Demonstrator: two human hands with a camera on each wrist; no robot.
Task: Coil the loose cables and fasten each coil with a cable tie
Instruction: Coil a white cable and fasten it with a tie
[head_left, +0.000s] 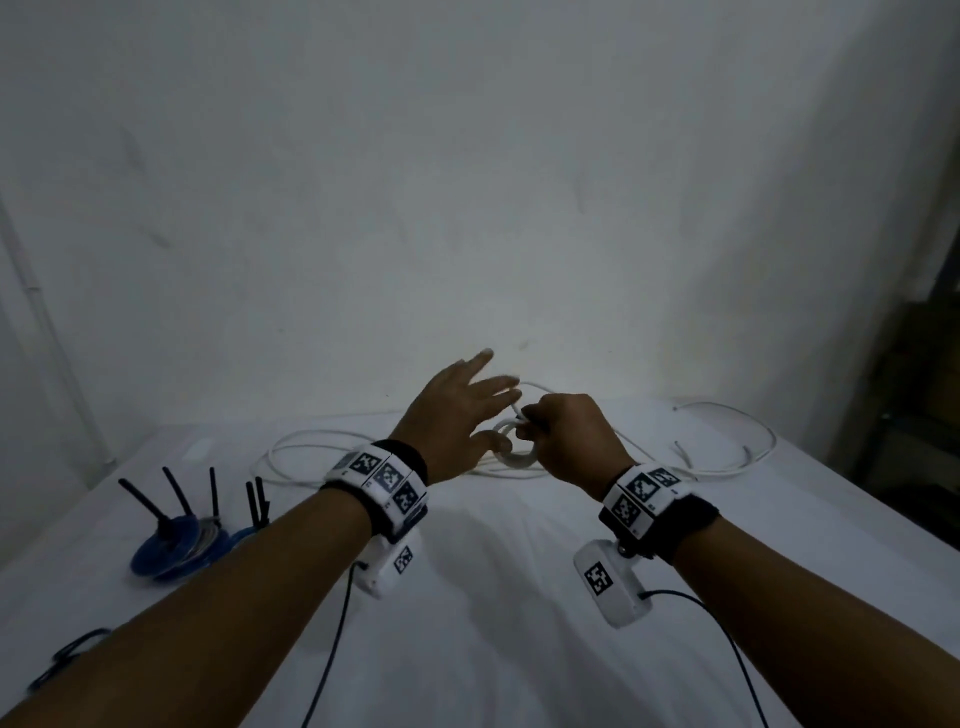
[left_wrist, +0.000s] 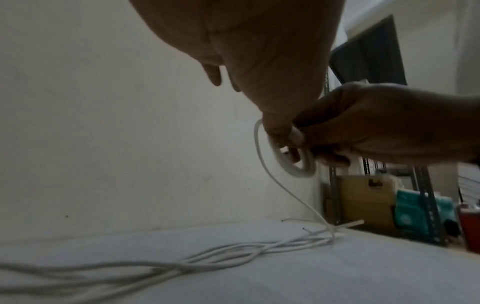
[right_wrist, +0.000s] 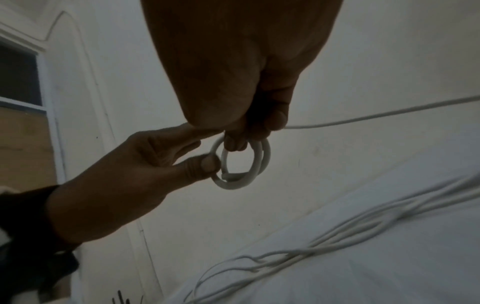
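A small coil of white cable (head_left: 515, 458) hangs in the air above the white table (head_left: 467, 623). My right hand (head_left: 566, 431) grips the coil's top with curled fingers (right_wrist: 235, 144). My left hand (head_left: 462, 415) reaches in from the left with its fingers spread straight. Its thumb (right_wrist: 205, 164) presses against the coil's (right_wrist: 233, 185) left side. From the coil (left_wrist: 298, 170) a strand (left_wrist: 285, 189) drops to the loose white cable (head_left: 727, 470), which lies in long loops on the table (left_wrist: 233, 253). No cable tie sits on the coil.
Blue round bases with upright black sticks (head_left: 171, 540) stand at the table's left. A dark cord (head_left: 67, 654) lies at the near left edge. A plain wall rises right behind the table. A metal shelf with boxes (left_wrist: 363, 201) stands past the right edge.
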